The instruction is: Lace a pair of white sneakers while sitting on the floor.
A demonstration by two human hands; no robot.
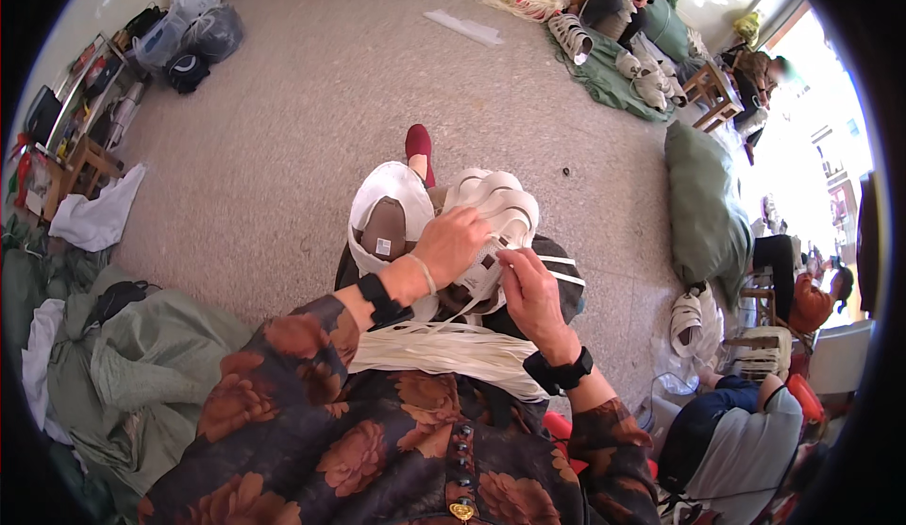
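Weaving/lacing step in hand, prob. mid-way: woven cream upper (491,194) sits on lap (557,248), approx. centre view, btw both hands. L hand (455,242) lies over its near L side, fingers curled onto the bands; looks like bracing, but can't tell if it's actually gripping, as fingertips are partly hidden. R hand (530,289) at the upper's R edge, thumb + index brought close together, poss. pinching a strip; contact too small to confirm. Loose white strips (563,276) poke out past R hand's far side. Brown-lined white shoe (386,213) just L of the upper, no hand on it. Bundle of cream strips (434,350) lies across lap nearer the torso, below both hands. Next move, my judgement: needs upper kept steady w/ L, fine pinch on strip end w/ R, then even tension; risk = strip twisting or bands bunching. Bkgd: green sack (708,204) on floor (311,100), R side, well apart.
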